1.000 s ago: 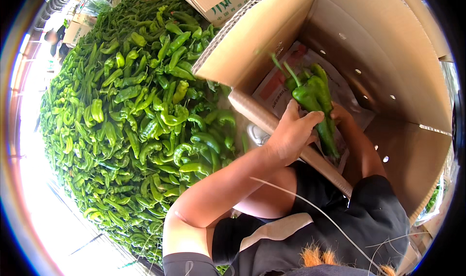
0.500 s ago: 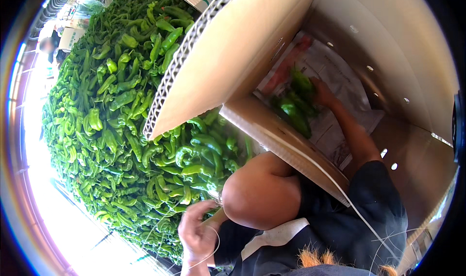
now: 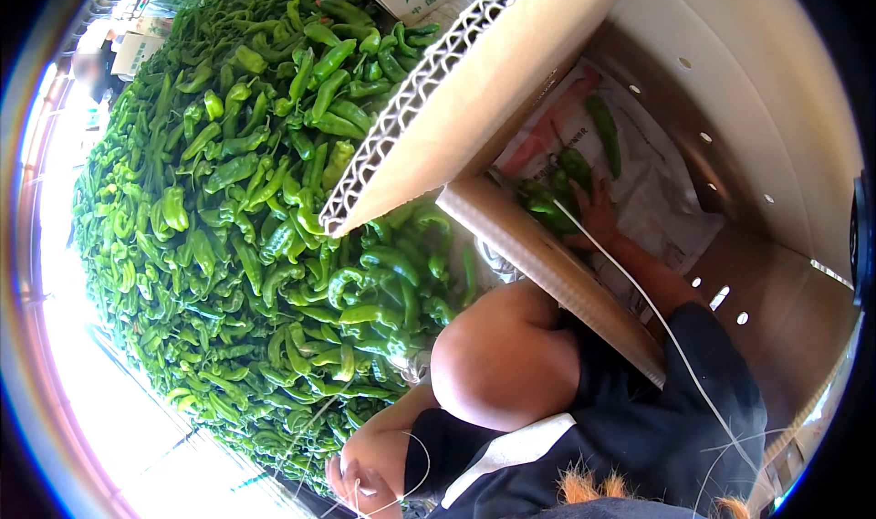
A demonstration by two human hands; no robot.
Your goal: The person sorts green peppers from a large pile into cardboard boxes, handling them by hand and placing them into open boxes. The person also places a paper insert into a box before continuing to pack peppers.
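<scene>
Right hand open-fingered beside a few peppers in a seemingly barely filled box, upper right, a worker crouches as a vast heap waits unboxed at left, the left hand's grip, lower left, unclear.

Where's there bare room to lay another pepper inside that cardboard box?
Mainly on the paper liner, right of the right hand, toward the holed cardboard wall. A smaller patch lies left of the lone long pepper. It's crowded at the liner's left, where clustered peppers lie, and across the pepper heap outside.
</scene>
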